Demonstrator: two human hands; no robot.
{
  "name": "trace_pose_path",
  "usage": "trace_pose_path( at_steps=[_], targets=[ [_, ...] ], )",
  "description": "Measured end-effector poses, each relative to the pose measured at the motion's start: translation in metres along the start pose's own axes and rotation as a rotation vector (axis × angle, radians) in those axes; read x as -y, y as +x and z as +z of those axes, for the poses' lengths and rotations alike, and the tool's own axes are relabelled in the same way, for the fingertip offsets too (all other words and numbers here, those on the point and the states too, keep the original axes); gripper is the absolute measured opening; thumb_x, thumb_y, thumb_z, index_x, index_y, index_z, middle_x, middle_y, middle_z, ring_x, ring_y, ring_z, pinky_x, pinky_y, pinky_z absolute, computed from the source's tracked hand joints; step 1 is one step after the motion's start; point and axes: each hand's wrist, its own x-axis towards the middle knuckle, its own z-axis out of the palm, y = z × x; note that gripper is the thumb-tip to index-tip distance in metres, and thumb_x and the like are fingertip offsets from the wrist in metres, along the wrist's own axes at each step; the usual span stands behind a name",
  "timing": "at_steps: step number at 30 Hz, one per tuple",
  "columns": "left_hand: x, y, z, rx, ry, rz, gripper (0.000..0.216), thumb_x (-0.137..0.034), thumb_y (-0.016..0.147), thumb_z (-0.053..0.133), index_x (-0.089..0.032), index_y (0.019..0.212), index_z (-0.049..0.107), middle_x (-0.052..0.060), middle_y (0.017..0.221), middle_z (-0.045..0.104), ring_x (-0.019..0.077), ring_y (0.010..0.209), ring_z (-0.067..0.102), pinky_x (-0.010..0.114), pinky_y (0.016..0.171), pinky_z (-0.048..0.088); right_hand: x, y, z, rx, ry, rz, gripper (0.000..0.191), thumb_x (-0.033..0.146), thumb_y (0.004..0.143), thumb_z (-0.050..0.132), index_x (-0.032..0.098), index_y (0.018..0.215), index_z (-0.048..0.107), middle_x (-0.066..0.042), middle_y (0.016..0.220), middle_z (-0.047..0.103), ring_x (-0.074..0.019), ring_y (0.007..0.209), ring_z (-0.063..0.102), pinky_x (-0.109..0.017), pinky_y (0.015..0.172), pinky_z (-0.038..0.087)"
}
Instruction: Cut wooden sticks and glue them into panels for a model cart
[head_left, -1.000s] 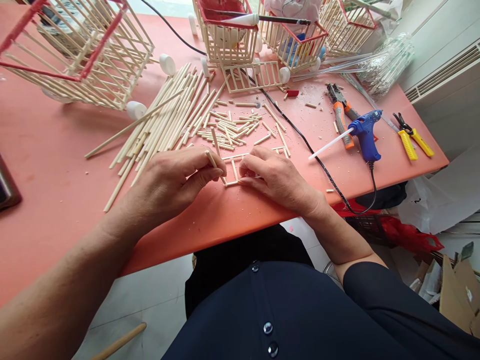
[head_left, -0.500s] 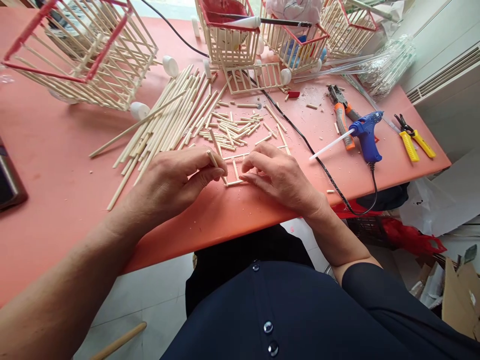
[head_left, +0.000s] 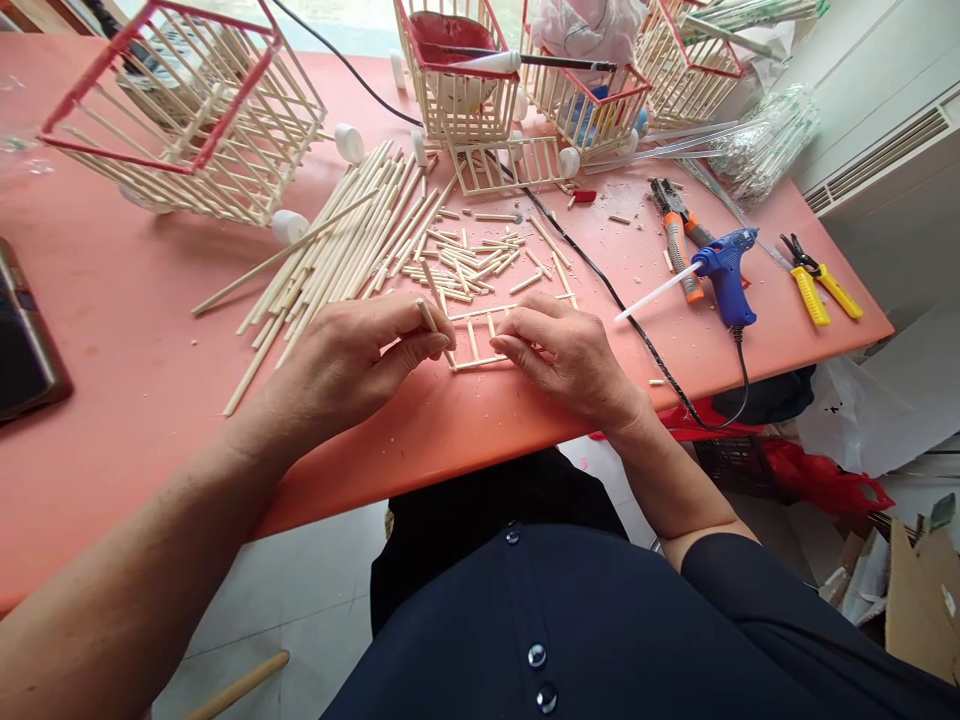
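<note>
A small ladder-like frame of pale wooden sticks [head_left: 473, 341] lies flat near the table's front edge, with short rungs between two long rails. My left hand [head_left: 367, 350] is closed at the frame's left end, a thin wooden stick [head_left: 427, 314] pinched between thumb and fingers. Another stick [head_left: 433, 284] slants up just beyond those fingertips. On the other side, my right hand [head_left: 559, 350] has its thumb and fingertips together over the frame, right beside a rung [head_left: 491, 324]. Its fingers hide whatever lies between them and part of the frame.
Beyond the hands lie short cut sticks [head_left: 469, 265] and a pile of long sticks [head_left: 337, 240]. Stick-built carts [head_left: 202, 120] stand behind. To the right are a blue glue gun [head_left: 727, 275], orange-handled pliers [head_left: 677, 240], yellow-handled cutters [head_left: 817, 285] and a black cable [head_left: 600, 275].
My right hand has shifted slightly right along the frame, uncovering a second rung. The left hand keeps its pinch on the stick in nearly the same place. The view has moved a little.
</note>
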Motion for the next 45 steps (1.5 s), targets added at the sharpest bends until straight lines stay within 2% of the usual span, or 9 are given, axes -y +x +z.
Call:
trace_pose_path(
  at_steps=[7,22,25,27,30,32,35,37,45],
  targets=[
    [0.008,-0.002,0.002,-0.016,0.021,0.069,0.019,-0.018,0.113,0.067,-0.021,0.094,0.073,-0.001,0.093,0.078,0.0125,0.085,0.072,0.024,0.083,0.053,-0.003,0.0,0.001,-0.05,0.008,-0.02,0.044,0.049,0.125,0.055,0.022,0.092,0.068,-0.003,0.095,0.065,-0.0166,0.086,0.06,-0.03,0.083,0.047],
    [0.0,-0.002,-0.001,-0.005,0.031,0.033,0.019,-0.017,0.112,0.066,-0.02,0.094,0.074,0.0,0.094,0.08,0.0133,0.087,0.072,0.026,0.085,0.055,-0.002,-0.002,0.001,-0.022,-0.028,-0.018,0.044,0.048,0.126,0.053,0.021,0.095,0.07,-0.004,0.098,0.068,-0.018,0.09,0.065,-0.03,0.087,0.051],
    [-0.001,-0.001,-0.001,0.003,0.031,0.0,0.02,-0.019,0.111,0.065,-0.021,0.094,0.074,0.001,0.094,0.081,0.015,0.088,0.074,0.027,0.085,0.056,-0.002,-0.003,0.0,-0.025,-0.064,-0.036,0.04,0.048,0.125,0.054,0.021,0.107,0.078,-0.008,0.109,0.077,-0.0222,0.102,0.072,-0.035,0.097,0.056],
    [-0.002,-0.001,-0.001,0.004,0.028,-0.009,0.02,-0.02,0.111,0.064,-0.022,0.094,0.074,0.001,0.094,0.082,0.0155,0.088,0.074,0.028,0.085,0.057,-0.001,-0.006,0.0,0.006,-0.139,-0.041,0.036,0.047,0.124,0.056,0.022,0.126,0.082,-0.013,0.131,0.082,-0.0278,0.124,0.075,-0.042,0.113,0.057],
    [-0.004,-0.001,-0.001,-0.015,0.026,0.022,0.021,-0.019,0.11,0.064,-0.022,0.092,0.074,0.0,0.092,0.082,0.0142,0.085,0.073,0.026,0.084,0.057,0.001,-0.013,-0.002,0.136,-0.275,-0.017,0.048,0.051,0.122,0.059,0.024,0.157,0.075,-0.017,0.172,0.069,-0.0359,0.165,0.06,-0.056,0.137,0.045],
    [-0.005,-0.001,0.0,-0.027,0.037,0.042,0.021,-0.017,0.109,0.065,-0.022,0.091,0.073,-0.001,0.09,0.081,0.013,0.082,0.072,0.024,0.083,0.056,0.001,-0.019,-0.002,0.236,-0.325,0.001,0.061,0.057,0.121,0.055,0.022,0.17,0.066,-0.017,0.185,0.057,-0.0382,0.178,0.046,-0.062,0.144,0.038],
    [-0.006,-0.002,0.001,-0.039,0.075,0.057,0.021,-0.017,0.111,0.065,-0.02,0.093,0.074,-0.001,0.091,0.081,0.0117,0.082,0.071,0.022,0.083,0.056,0.001,-0.024,-0.003,0.323,-0.35,0.011,0.074,0.063,0.123,0.046,0.017,0.18,0.056,-0.018,0.19,0.05,-0.0375,0.183,0.039,-0.064,0.147,0.034],
    [-0.006,-0.002,0.002,-0.052,0.098,0.073,0.022,-0.017,0.111,0.064,-0.02,0.092,0.075,-0.002,0.089,0.082,0.0111,0.08,0.071,0.021,0.082,0.055,0.002,-0.025,-0.005,0.349,-0.353,0.01,0.075,0.062,0.124,0.043,0.016,0.182,0.052,-0.018,0.191,0.048,-0.0353,0.184,0.038,-0.062,0.149,0.032],
    [-0.003,-0.002,0.002,-0.062,0.107,0.117,0.023,-0.017,0.112,0.064,-0.022,0.092,0.074,-0.005,0.087,0.081,0.0105,0.076,0.07,0.02,0.079,0.054,0.005,-0.024,-0.004,0.357,-0.34,0.006,0.074,0.056,0.124,0.045,0.01,0.181,0.052,-0.02,0.19,0.047,-0.0346,0.184,0.038,-0.059,0.151,0.031]
  ],
)
